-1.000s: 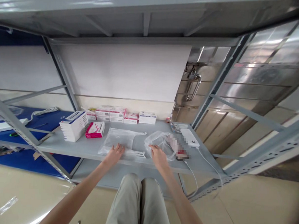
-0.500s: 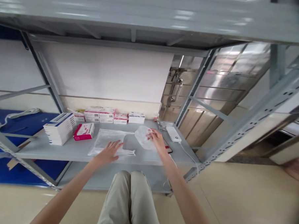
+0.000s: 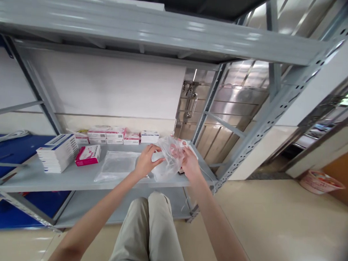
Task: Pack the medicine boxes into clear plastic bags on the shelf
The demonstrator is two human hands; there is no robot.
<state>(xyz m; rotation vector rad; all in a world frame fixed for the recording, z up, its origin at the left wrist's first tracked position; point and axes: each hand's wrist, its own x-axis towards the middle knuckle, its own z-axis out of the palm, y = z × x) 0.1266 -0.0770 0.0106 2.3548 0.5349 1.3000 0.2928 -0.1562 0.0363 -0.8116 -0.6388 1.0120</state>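
Note:
A clear, crinkled plastic bag (image 3: 166, 166) is held up over the right part of the shelf. My right hand (image 3: 190, 162) grips its upper right side, and its fingers show partly through the film. My left hand (image 3: 147, 160) is at the bag's left side, thumb and fingers curved and apart; whether they touch the film I cannot tell. Left of it, flat clear plastic bags (image 3: 117, 165) lie on the grey shelf (image 3: 82, 180). Behind my right hand a white device with a cable (image 3: 192, 148) is mostly hidden.
A stack of white boxes (image 3: 58, 152) and a pink-and-white box (image 3: 88, 155) stand at the left. Along the back are several pink-and-white boxes (image 3: 106, 135) and a white-and-blue box (image 3: 149, 136). A metal upright (image 3: 267, 115) rises at the right; a beam (image 3: 155, 33) crosses overhead.
My right hand has raised the plastic bag, which has opened out. My left hand has left the flat bags and come right, beside the raised bag. The view has shifted right.

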